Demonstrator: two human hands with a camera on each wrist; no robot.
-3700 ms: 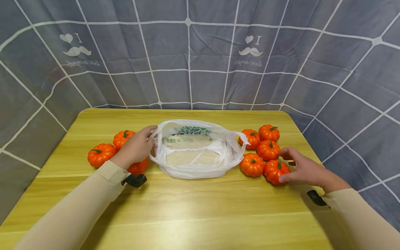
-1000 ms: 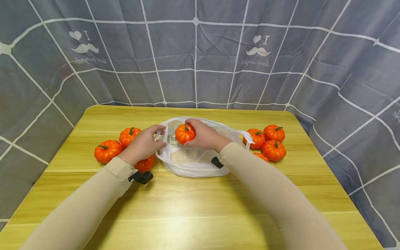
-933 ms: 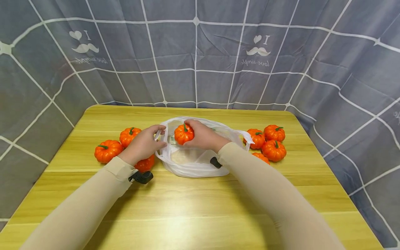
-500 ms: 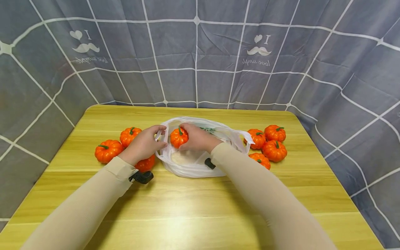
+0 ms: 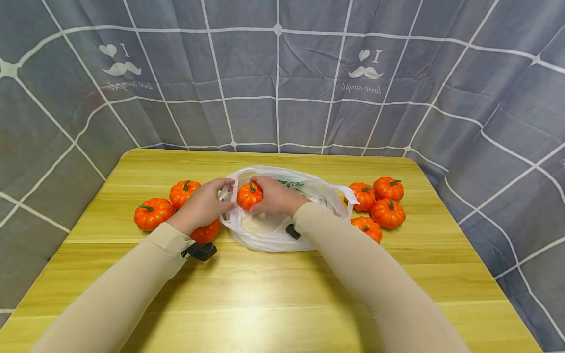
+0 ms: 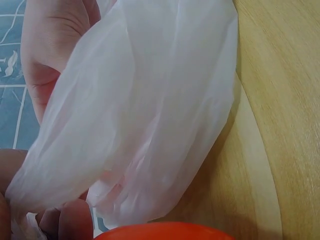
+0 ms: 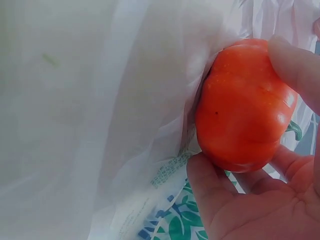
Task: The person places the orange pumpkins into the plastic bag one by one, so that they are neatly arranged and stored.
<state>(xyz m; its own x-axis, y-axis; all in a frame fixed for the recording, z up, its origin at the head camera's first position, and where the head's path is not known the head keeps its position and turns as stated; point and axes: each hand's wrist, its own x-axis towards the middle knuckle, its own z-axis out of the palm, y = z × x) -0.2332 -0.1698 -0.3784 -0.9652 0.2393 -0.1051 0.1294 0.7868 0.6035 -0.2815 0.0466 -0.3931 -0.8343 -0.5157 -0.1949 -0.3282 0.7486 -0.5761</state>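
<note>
**Gripping an orange pumpkin (image 5: 249, 197) in a white bag (image 5: 270, 242)**

Curling the right hand (image 5: 277, 197) round it, stem-up, near the bag mouth's left side. Pinching the bag's left edge with the left hand (image 5: 204, 202). Flanked on the bench (image 5: 247, 304) by three left-side pumpkins (image 5: 154, 214) and four right-side pumpkins (image 5: 387, 214).

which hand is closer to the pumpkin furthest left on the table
Left. The left hand holds the left side of the white bag, right of that pumpkin; the right hand is further right, at the bag's opening, holding another pumpkin.
</note>
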